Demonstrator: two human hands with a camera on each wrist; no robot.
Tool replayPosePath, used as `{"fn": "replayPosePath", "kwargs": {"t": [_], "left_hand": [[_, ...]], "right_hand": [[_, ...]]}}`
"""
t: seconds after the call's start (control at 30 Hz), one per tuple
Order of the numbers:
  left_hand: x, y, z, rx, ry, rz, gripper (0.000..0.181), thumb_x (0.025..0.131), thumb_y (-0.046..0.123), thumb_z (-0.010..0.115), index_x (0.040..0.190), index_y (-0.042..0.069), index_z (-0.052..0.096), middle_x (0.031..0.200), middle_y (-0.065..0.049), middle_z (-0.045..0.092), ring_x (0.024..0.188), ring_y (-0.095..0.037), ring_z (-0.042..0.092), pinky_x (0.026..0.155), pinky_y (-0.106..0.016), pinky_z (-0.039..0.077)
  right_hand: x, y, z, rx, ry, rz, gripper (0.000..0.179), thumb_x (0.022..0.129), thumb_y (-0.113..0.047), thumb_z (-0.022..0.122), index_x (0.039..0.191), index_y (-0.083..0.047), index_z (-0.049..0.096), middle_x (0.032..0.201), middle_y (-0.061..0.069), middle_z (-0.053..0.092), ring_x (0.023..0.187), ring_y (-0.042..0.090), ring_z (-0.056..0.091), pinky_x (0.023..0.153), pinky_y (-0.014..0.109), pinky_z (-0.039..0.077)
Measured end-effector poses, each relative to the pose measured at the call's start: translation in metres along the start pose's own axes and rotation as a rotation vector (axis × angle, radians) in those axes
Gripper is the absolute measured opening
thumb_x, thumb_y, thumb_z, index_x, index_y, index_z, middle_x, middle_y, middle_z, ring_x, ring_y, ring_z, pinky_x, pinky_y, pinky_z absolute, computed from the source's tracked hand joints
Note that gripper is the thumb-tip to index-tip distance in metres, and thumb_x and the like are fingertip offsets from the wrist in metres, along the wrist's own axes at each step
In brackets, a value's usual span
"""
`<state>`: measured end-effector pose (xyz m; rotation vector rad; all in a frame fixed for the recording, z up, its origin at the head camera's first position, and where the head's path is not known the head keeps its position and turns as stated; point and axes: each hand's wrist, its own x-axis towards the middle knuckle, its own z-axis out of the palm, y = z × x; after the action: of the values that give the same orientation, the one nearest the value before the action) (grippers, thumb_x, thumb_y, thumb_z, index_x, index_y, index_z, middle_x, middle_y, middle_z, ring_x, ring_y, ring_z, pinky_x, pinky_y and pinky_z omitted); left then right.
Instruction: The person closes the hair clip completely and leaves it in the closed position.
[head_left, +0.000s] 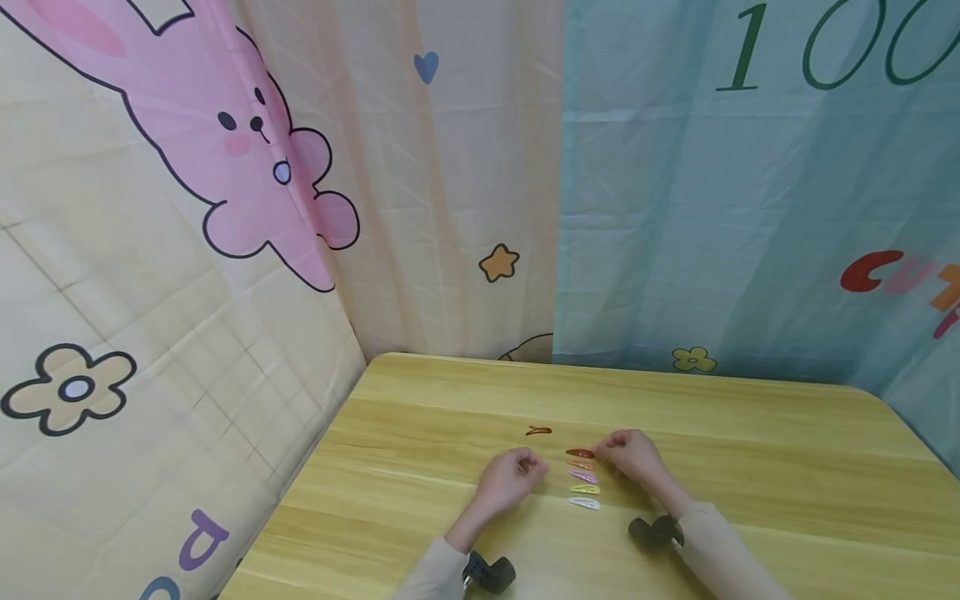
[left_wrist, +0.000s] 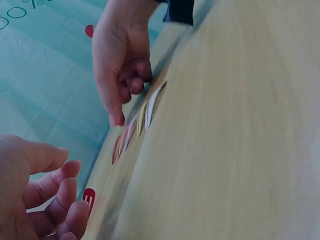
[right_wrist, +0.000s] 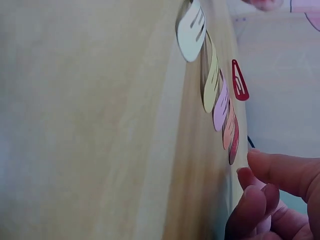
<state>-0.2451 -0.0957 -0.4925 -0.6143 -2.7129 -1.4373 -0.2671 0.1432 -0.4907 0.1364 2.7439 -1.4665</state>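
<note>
Five snap hair clips form a column on the table: a dark red clip [head_left: 580,453] at the far end, then an orange clip [head_left: 581,464], a pink-purple clip [head_left: 582,477], a yellow clip [head_left: 584,489] and a white clip [head_left: 583,503] nearest me. Another red hair clip [right_wrist: 240,81] lies apart, beyond and left of the column. My right hand [head_left: 633,454] is at the right end of the dark red clip, thumb and forefinger slightly parted in the right wrist view. Left of the column, my left hand [head_left: 513,479] hovers with loosely bent fingers, holding nothing.
The wood-grain table [head_left: 420,400] has a rounded far edge. Printed curtains [head_left: 465,167] hang behind it and along the left side. A dark wrist camera [head_left: 491,573] sits on the left wrist and another black camera [head_left: 654,532] on the right.
</note>
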Motion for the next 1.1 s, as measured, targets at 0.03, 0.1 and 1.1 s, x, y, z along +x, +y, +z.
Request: {"fn": "replayPosePath", "kwargs": {"t": [0.03,0.1,1.1], "left_hand": [[0.002,-0.001,0.0,0.022,0.019,0.008,0.015,0.091,0.027,0.064,0.087,0.012,0.068,0.073,0.011,0.058,0.058,-0.003,0.05,0.051,-0.023,0.042],[0.006,-0.003,0.001,0.058,0.059,0.021,0.012,0.09,0.025,0.066,0.085,0.014,0.068,0.071,0.012,0.057,0.057,-0.002,0.049,0.051,-0.023,0.041],[0.052,-0.036,-0.001,0.428,0.289,0.039,0.026,0.079,0.037,0.077,0.085,0.013,0.068,0.077,0.003,0.056,0.069,-0.012,0.049,0.055,-0.024,0.04]], "right_hand": [[-0.001,0.0,0.0,0.005,0.0,-0.005,0.012,0.085,-0.014,0.07,0.083,-0.002,0.068,0.068,0.003,0.056,0.053,0.016,0.049,0.049,0.028,0.041],[-0.003,0.001,0.001,0.021,0.003,-0.004,0.012,0.085,-0.014,0.07,0.084,-0.002,0.067,0.068,0.003,0.056,0.054,0.017,0.049,0.05,0.028,0.041],[-0.047,-0.003,0.0,0.105,0.032,0.008,0.021,0.088,-0.025,0.069,0.088,-0.004,0.068,0.057,0.004,0.05,0.045,0.014,0.043,0.044,0.025,0.037]]}}
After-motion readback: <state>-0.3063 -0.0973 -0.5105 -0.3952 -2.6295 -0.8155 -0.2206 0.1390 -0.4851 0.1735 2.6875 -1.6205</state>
